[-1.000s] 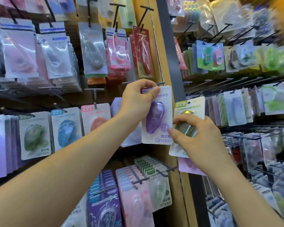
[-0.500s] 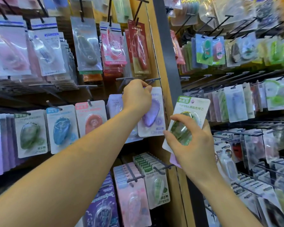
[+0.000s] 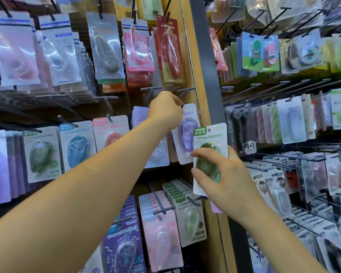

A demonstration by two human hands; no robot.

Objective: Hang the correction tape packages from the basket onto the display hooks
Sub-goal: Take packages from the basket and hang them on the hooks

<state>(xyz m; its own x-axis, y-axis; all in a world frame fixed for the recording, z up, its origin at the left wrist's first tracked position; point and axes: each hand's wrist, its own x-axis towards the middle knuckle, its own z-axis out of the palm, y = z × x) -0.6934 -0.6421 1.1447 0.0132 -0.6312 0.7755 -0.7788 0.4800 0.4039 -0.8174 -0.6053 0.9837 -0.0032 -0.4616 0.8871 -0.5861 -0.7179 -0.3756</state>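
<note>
- Left hand: raised to 12 o'clock of the picture's centre. Its grip is clamped, with the fingers curled on the top edge of the purple package.
- Purple package: a white card with a purple correction tape under a clear blister. It hangs slightly tilted against the display. Its top is at a hook, whose dark tip shows just beside the fingers. The hand covers the card's hole, so whether it sits on the hook cannot be told.
- Right hand: at 4 o'clock of the left hand. Its grip is clamped on the green package, with thumb and forefinger on the front of the blister and the other fingers behind the card.
- Green package: held upright and off any hook, its hanging hole free at the top. It overlaps the lower right corner of the purple package.
- Lilac card: an edge shows at 6 o'clock of the green package, behind it and below the right hand. Whether that hand grips it cannot be told.
- Wooden post: stands behind both packages, with a dark upright at its 3 o'clock.
- At 9 o'clock of the purple package, a red package and a blue package hang side by side.
- At 6 o'clock, lower hooks carry a stack of green-topped packages and pink packages.
</note>
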